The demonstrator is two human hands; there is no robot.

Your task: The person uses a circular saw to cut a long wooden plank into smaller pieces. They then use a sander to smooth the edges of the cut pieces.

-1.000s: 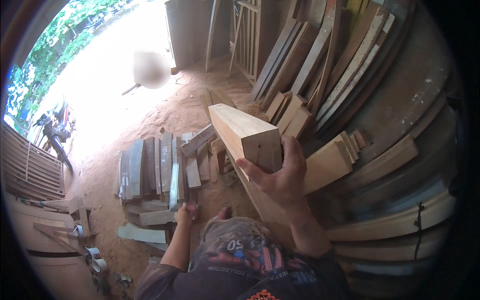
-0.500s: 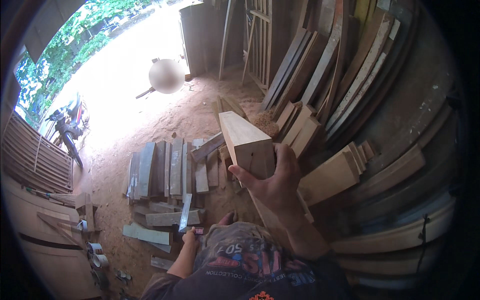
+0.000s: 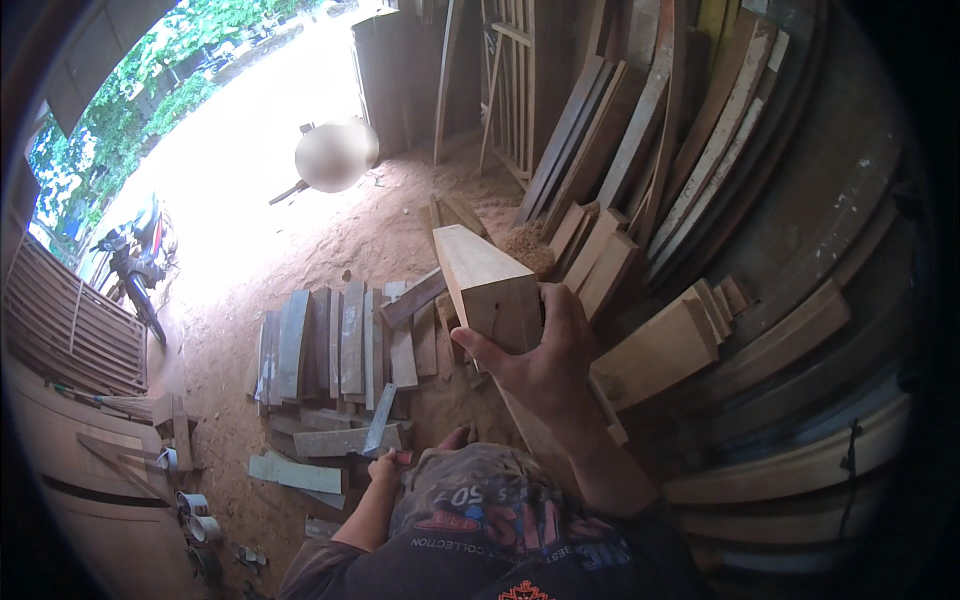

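Observation:
My right hand (image 3: 537, 368) grips a pale wooden beam (image 3: 485, 270) near its squared end. Thumb and fingers wrap opposite sides, and the beam points away from me. A small dark mark shows on the end face. Low beside my left hip, my left hand (image 3: 382, 468) is closed round the handle of a try square (image 3: 381, 420). Its flat metal blade sticks up and away from the fist, apart from the beam. Most of the square's reddish handle is hidden by the fingers.
Short boards (image 3: 340, 335) lie in rows on the dirt floor ahead. Thick pale planks (image 3: 655, 350) are stacked at right, and long boards (image 3: 640, 120) lean on the wall. A motorbike (image 3: 135, 265) stands far left. Tape rolls (image 3: 203, 527) lie near left, beside a wooden panel (image 3: 95, 480).
The try square's blade has tilted slightly to the right and no longer catches bright light. The beam and my right hand have shifted a little to the left.

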